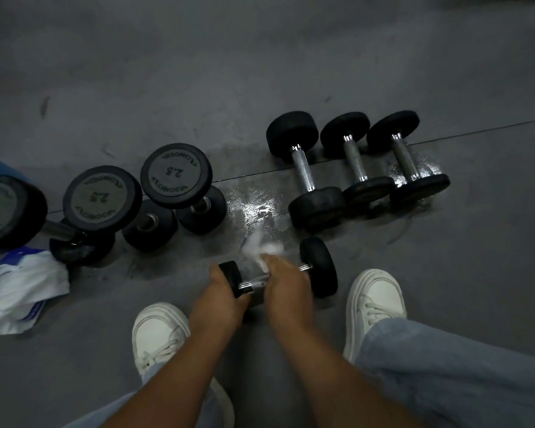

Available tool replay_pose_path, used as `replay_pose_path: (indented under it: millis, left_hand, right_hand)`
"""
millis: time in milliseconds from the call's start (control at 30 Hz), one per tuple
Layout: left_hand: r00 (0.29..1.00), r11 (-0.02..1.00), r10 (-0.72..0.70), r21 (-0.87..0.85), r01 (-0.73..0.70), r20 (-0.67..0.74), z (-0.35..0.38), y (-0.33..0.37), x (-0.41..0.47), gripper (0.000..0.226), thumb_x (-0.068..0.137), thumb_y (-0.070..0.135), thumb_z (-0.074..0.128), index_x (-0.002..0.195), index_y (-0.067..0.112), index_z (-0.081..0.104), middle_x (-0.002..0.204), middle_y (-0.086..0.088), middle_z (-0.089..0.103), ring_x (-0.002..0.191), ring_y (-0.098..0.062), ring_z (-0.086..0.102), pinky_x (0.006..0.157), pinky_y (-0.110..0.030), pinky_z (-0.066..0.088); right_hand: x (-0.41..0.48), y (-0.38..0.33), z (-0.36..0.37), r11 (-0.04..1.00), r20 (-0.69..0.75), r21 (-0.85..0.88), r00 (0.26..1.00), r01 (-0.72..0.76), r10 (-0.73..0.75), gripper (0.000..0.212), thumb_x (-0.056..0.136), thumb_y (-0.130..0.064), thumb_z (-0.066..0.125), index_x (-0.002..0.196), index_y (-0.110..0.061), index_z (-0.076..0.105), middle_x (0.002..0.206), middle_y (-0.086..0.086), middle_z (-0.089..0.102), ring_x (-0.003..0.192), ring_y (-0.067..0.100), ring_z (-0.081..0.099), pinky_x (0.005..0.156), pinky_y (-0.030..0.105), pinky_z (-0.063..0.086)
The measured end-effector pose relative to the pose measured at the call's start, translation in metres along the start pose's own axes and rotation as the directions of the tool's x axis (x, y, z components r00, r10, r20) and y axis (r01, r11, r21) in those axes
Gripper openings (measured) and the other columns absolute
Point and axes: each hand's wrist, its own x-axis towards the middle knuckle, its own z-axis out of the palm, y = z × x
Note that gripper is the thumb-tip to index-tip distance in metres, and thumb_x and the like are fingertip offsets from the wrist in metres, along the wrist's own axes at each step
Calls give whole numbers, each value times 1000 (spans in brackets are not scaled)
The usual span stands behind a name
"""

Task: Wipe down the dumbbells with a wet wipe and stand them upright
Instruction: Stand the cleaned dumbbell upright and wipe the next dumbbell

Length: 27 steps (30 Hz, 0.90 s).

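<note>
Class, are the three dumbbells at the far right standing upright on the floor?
No, those three dumbbells lie on their sides with their metal handles showing.

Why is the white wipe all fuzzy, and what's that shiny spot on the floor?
Head view: the wet wipe in the right hand is motion-blurred; the shiny spot is glare off the wet floor; the whole picture is dim.

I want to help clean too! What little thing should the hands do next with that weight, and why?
Probably slide the wipe along to the black right end of the dumbbell. The right hand holds the wipe on the shiny handle, the left hand grips the other end, and it lies sideways, not yet stood up like the upright dumbbells at left.
</note>
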Motion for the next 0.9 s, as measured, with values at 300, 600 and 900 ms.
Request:
replay_pose_path:
  millis: [300, 600, 900]
  left_hand:
    - [996, 1000, -16, -24, 18, 85, -11, 2, 18, 55, 85, 40, 68, 121, 13, 35, 124, -13, 62, 113, -31, 60, 80, -31, 41]
    - [993, 992, -3, -122, -11, -118, -1, -5, 2, 88, 83, 50, 70, 148, 22, 17, 125, -15, 63, 113, -37, 61, 87, -41, 48]
    - [992, 981, 125, -150, -124, 2, 4, -9, -1, 90, 78, 18, 71, 143, 34, 11, 115, -4, 62, 103, -32, 65, 79, -34, 49]
  right_hand:
    - [15, 11, -2, 747, 300, -528, 911, 405, -282, 38, 70, -20, 29, 79, -20, 67, 77, 1, 67, 77, 21, 65, 74, 33, 48]
    - [35, 0, -25, 858, 284, -408, 936, 313, -206, 24, 90, -13, 46, 110, -20, 57, 107, 8, 58, 100, 29, 57, 74, 37, 44]
    - [-11, 18, 21, 933, 494, -249, 863, 262, -110, 61, 96, -8, 35, 152, -19, 16, 161, 5, 10, 106, 36, 61, 84, 49, 52]
